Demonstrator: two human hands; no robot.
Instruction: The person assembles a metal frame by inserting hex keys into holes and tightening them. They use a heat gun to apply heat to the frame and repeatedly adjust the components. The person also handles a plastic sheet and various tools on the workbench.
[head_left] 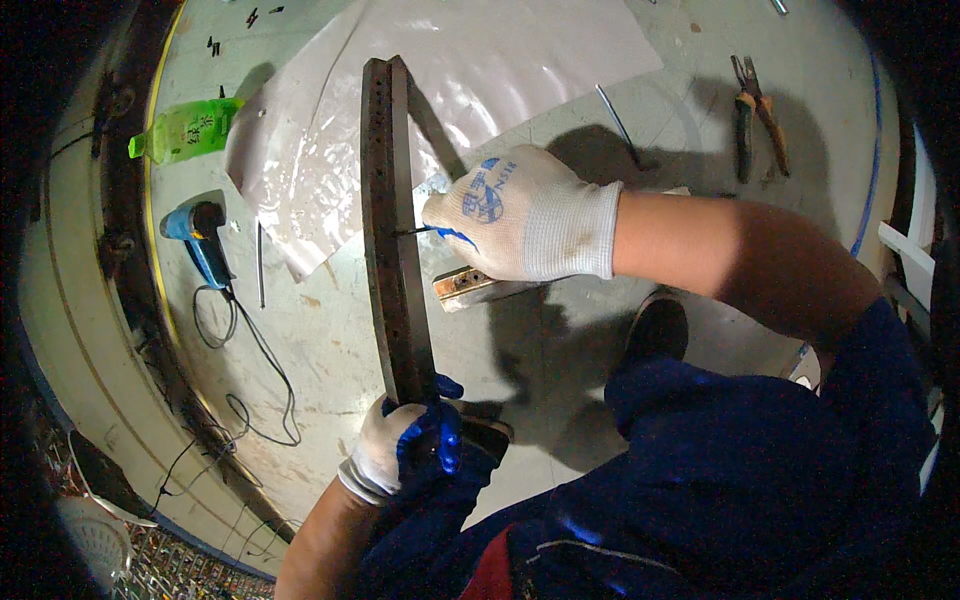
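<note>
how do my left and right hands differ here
The left hand grips the near end of the dark metal bar; the right hand holds a thin tool at its side. The left hand shows blue fingers; the right hand shows mostly white. Both wear gloves.

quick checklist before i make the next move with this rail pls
1. Left hand gripping the metal rail: ok, gloved fingers wrap its near end.
2. Right hand on the thin dark rod: ok, gloved and pinching it.
3. Rod tip seated in a hole: cannot tell, too small to see.
4. Cord away from the rail: ok, it lies loose to the left.
5. Bottle upright: not ok, it lies on its side.
6. Pliers away from both hands: ok, they lie off to the right.
</note>
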